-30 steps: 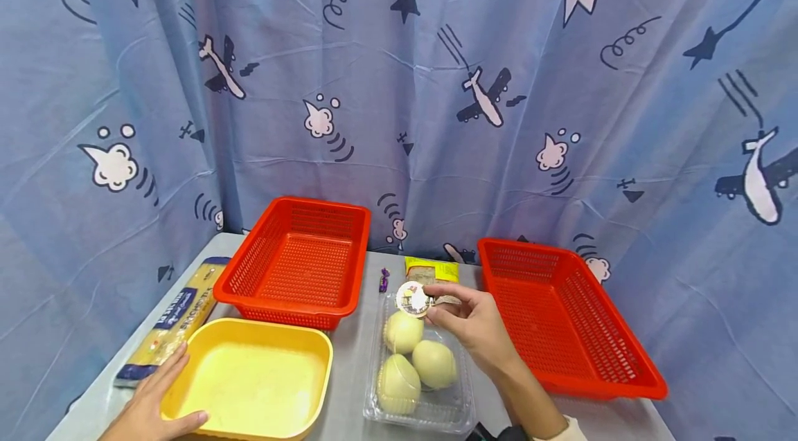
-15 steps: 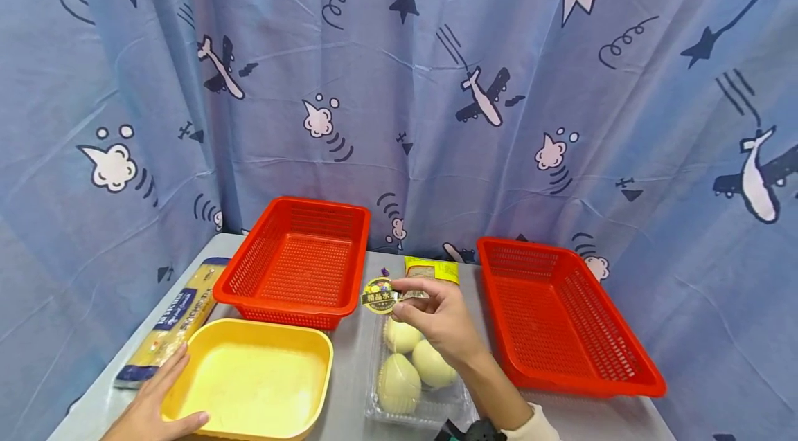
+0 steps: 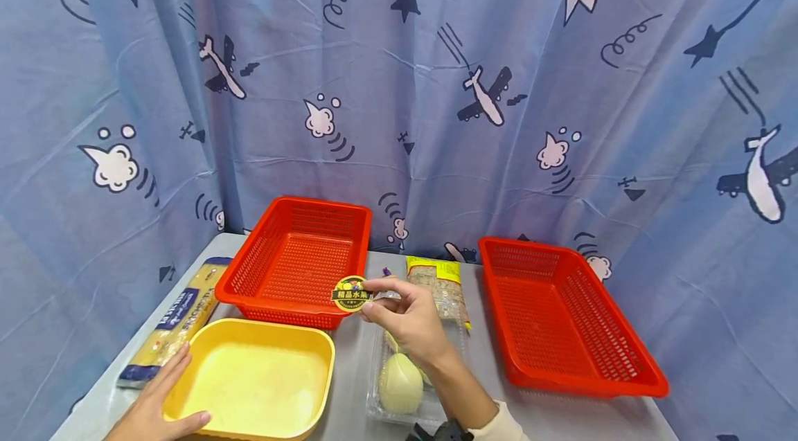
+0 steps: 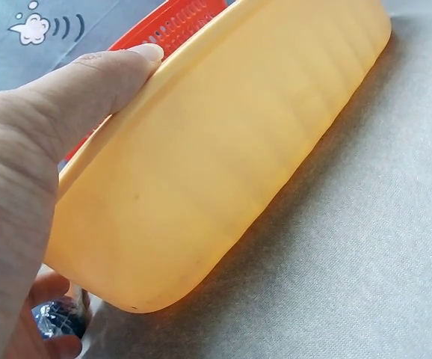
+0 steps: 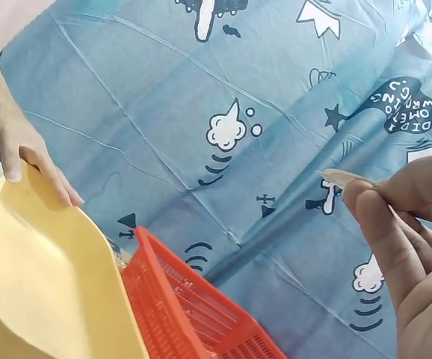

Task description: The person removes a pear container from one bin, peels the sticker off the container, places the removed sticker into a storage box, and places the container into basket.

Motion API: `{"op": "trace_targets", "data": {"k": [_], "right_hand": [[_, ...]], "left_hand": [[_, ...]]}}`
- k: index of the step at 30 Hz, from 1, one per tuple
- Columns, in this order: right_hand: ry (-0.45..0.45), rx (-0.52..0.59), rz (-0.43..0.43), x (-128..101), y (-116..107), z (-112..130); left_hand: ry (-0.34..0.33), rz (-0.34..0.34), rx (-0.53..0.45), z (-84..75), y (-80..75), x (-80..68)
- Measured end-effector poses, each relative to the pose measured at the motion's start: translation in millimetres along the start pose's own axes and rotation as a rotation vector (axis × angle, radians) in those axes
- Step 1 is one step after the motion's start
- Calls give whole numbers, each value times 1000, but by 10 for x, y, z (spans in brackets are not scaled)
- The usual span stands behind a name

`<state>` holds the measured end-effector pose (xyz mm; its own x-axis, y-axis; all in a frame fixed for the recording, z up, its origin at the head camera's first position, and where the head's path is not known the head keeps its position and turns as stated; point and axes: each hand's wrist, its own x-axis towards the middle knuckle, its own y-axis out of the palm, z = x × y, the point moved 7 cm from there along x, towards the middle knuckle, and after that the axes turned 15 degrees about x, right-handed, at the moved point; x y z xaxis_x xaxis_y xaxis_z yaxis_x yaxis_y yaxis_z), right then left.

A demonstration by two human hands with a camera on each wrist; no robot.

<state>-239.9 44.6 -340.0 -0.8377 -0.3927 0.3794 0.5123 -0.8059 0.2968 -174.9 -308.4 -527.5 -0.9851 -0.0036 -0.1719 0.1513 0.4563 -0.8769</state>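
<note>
My right hand pinches a round black-and-yellow sticker between thumb and fingertips, held in the air over the near rim of the left red basket. Just below the wrist lies a clear plastic box with pale round fruit inside. My left hand grips the near left corner of the yellow tray, thumb on the rim of the tray. In the right wrist view the sticker shows edge-on above my fingers.
A second red basket stands at the right. A long pasta packet lies along the table's left edge. A yellow-topped packet and a small purple item lie between the baskets. A blue patterned curtain closes the back.
My right hand has carried the sticker leftward, from above the clear box to above the left basket's near rim. The left hand has stayed on the yellow tray.
</note>
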Motion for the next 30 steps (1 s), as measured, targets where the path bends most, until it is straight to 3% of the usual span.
{"op": "trace_targets", "data": {"k": [14, 30], "right_hand": [[-25, 46, 19, 105, 314, -266], [39, 199, -19, 133, 539, -745]], "left_hand": [[-27, 7, -5, -7, 4, -17], [-17, -11, -10, -4, 14, -16]]}}
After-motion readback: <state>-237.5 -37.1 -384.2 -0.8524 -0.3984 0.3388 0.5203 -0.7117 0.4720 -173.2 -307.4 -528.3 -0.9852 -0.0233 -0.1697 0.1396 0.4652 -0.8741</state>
